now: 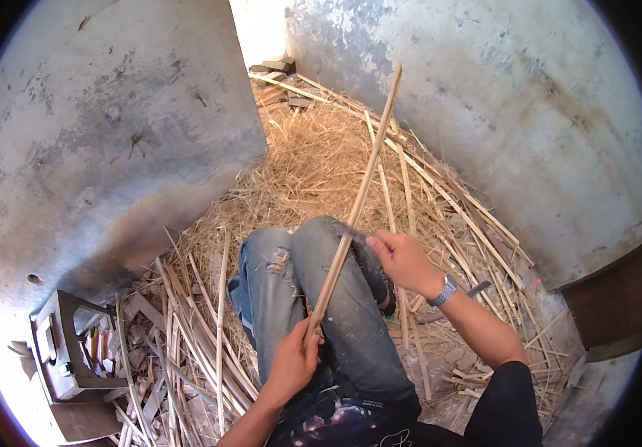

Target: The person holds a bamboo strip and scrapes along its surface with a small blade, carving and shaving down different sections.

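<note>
A long, pale split bamboo strip (pixel 369 167) slants up and away across my lap, its far end standing above the shavings. My left hand (pixel 295 361) is closed around its near end, between my thighs. Farther up the strip, at my right knee, a short dark knife blade (pixel 351 232) lies against it. My right hand (pixel 403 262), with a metal watch on the wrist, grips the knife; its handle is hidden in the fingers. My worn blue jeans (pixel 336 313) are under the strip.
Curly shavings (pixel 306 156) are heaped ahead. Several bamboo strips (pixel 477 216) lie along the right wall, and more strips (pixel 187 335) lie at my left. A box-like frame (pixel 60 372) stands far left. A dark curved piece (pixel 479 288) shows beyond my right forearm. Stained walls (pixel 112 134) rise on both sides.
</note>
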The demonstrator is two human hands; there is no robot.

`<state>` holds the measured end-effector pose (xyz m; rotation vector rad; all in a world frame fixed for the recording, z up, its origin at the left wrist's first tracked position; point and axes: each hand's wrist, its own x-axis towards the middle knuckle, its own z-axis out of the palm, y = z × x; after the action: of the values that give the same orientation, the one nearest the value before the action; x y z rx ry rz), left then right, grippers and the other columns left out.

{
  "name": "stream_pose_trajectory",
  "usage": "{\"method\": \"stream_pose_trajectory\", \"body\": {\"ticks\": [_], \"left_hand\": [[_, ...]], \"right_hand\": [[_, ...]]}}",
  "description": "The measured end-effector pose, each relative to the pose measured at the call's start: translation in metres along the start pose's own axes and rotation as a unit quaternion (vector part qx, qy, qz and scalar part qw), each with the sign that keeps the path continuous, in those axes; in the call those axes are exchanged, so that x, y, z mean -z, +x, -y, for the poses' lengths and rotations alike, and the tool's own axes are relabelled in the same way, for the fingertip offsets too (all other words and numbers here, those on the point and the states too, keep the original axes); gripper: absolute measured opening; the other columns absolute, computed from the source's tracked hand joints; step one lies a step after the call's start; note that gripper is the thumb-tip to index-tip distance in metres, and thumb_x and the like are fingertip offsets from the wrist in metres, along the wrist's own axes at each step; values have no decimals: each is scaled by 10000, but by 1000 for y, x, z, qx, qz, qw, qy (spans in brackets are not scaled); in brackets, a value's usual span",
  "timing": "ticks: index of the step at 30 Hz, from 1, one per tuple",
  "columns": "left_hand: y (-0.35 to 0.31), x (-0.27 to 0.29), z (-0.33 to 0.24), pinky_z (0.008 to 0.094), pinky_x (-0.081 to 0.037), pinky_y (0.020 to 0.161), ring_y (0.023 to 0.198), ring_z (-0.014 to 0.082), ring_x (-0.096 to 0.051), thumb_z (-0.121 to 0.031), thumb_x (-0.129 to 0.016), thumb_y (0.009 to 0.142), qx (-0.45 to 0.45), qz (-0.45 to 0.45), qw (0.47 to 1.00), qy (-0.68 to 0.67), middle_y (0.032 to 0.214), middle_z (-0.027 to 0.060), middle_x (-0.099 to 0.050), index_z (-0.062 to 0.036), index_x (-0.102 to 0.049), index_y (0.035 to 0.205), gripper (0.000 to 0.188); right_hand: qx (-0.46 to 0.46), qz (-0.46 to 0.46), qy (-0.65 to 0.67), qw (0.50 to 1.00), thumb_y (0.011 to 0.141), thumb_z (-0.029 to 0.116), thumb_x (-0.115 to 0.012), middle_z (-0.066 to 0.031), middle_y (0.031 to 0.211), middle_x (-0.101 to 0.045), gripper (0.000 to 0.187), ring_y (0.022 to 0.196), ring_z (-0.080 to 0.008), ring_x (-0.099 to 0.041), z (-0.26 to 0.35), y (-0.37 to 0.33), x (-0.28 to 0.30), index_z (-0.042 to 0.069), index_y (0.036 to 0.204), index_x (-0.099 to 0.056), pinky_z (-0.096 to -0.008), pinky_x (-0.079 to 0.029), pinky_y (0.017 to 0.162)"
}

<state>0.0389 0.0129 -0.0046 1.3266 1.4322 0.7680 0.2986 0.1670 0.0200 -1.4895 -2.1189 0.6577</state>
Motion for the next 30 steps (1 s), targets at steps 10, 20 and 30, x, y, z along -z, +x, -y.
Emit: {"method": "stream_pose_trajectory", "body": {"ticks": [10,20,30], "left_hand": [[-30,1,30,445,-528,766,813,401,-662,-23,-577,988,-91,-35,982,159,911,217,-657,-65,-467,1533,558],[-28,-10,16,321,-527,754,753,228,-653,-38,-594,1007,-94,-75,990,78,985,259,-685,-15,-521,1494,492],[-34,-9,9,238,-473,692,739,74,-543,-41,-585,1021,-8,-38,998,54,914,55,-666,-22,-520,1514,498]], "right_hand": [[78,-247,-7,966,980,88,-597,-177,687,-653,434,520,-272,-580,-55,78,20,178,1398,-673,-380,-451,539],[126,-214,0,969,910,-17,-591,-183,687,-644,579,497,-263,-571,-51,76,-8,241,1424,-651,-391,-456,534],[152,-116,35,981,854,-39,-586,-181,707,-656,625,489,-262,-561,-34,37,-9,233,1411,-666,-364,-464,525]]}}
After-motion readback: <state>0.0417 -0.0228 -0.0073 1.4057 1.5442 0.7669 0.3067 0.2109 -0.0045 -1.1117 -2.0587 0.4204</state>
